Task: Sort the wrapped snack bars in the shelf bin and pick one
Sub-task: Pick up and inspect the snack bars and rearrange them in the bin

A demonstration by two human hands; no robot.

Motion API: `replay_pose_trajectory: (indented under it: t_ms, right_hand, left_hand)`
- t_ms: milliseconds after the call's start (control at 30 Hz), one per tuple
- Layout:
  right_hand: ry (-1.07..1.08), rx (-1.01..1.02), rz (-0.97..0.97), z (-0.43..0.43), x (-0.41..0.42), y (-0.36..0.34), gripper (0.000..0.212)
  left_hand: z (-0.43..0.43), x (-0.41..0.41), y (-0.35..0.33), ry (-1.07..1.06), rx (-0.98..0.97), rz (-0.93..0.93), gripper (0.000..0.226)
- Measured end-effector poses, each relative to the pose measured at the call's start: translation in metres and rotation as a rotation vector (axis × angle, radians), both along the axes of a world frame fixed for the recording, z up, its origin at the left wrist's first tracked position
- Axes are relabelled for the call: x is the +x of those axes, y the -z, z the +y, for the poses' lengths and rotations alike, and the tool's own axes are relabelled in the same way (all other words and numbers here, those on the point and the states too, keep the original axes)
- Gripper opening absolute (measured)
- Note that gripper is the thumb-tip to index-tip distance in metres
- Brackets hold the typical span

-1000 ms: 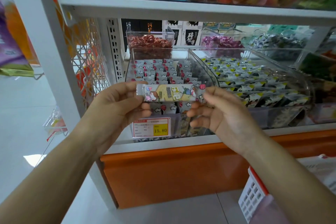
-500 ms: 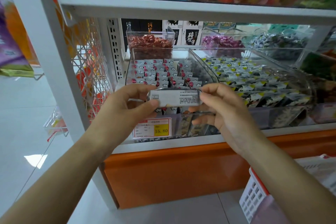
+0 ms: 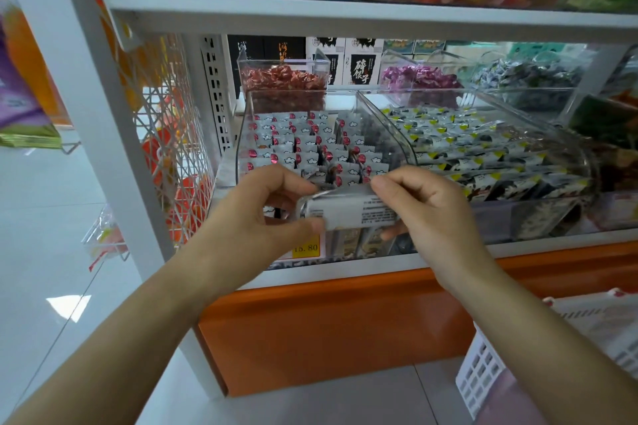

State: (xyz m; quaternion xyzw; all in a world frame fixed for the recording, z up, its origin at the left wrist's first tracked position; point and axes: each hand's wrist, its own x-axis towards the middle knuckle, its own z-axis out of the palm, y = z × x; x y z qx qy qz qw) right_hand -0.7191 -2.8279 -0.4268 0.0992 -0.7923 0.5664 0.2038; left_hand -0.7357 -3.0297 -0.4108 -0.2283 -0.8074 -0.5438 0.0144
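Snack bar [image 3: 348, 212] held level just in front of shelf bin [image 3: 242, 145], printed back up; left hand [image 3: 262, 217] pinches one end, right hand [image 3: 424, 210] the other. Judgement: grip the ends only, leaving the print readable; avoid crushing the wrapper.

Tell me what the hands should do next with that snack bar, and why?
Probably the left hand should let go and the right hand lower the snack bar toward the white basket. Both hands pinch its ends, and it is already out of the clear bin.
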Motion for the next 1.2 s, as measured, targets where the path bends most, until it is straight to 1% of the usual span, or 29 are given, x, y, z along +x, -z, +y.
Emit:
replay_pose_trajectory:
  t_ms: [67,133,267,400,500,600,667,733,800,1000,1100,1200]
  right_hand:
    - [-0.002,0.037,0.030,-0.002,0.000,0.000,0.019]
    - [-0.010,0.067,0.043,-0.005,0.001,-0.001,0.019]
    - [-0.034,0.081,0.023,-0.006,0.000,0.000,0.019]
    - [-0.089,0.085,-0.008,-0.007,0.002,0.001,0.017]
    - [-0.111,0.061,-0.046,-0.008,0.002,0.001,0.016]
    - [-0.106,0.021,-0.059,-0.009,0.002,0.002,0.016]
    - [-0.085,-0.004,-0.051,-0.009,0.002,0.002,0.015]
    - [-0.069,-0.028,-0.065,-0.008,0.001,0.001,0.012]
    - [-0.079,-0.036,-0.115,-0.006,0.001,0.000,0.012]
    - [-0.218,-0.066,-0.299,0.006,-0.007,-0.014,0.022]
    - [-0.272,-0.086,-0.384,0.011,-0.012,-0.017,0.021]
    - [-0.335,-0.125,-0.435,0.014,-0.013,-0.016,0.020]
  left_hand:
    - [0.000,0.000,-0.002,0.002,0.026,-0.033,0.035]
    - [0.000,-0.001,-0.003,-0.025,0.014,-0.019,0.039]
    - [-0.004,-0.002,-0.007,-0.018,-0.052,0.004,0.032]
    - [-0.009,-0.007,-0.008,-0.031,-0.182,0.088,0.014]
    - [-0.012,-0.010,-0.009,-0.041,-0.208,0.085,0.013]
    - [-0.013,-0.010,-0.009,-0.037,-0.179,0.087,0.013]
    - [-0.013,-0.009,-0.008,0.001,-0.132,0.061,0.017]
    - [-0.012,-0.008,-0.006,0.049,-0.137,0.023,0.031]
    - [-0.012,-0.009,-0.003,0.068,-0.193,0.029,0.038]
    - [-0.013,-0.012,-0.002,0.062,-0.141,0.010,0.028]
    - [-0.011,-0.012,-0.001,0.087,-0.130,0.004,0.017]
    - [-0.011,-0.012,0.000,0.084,-0.097,-0.021,0.019]
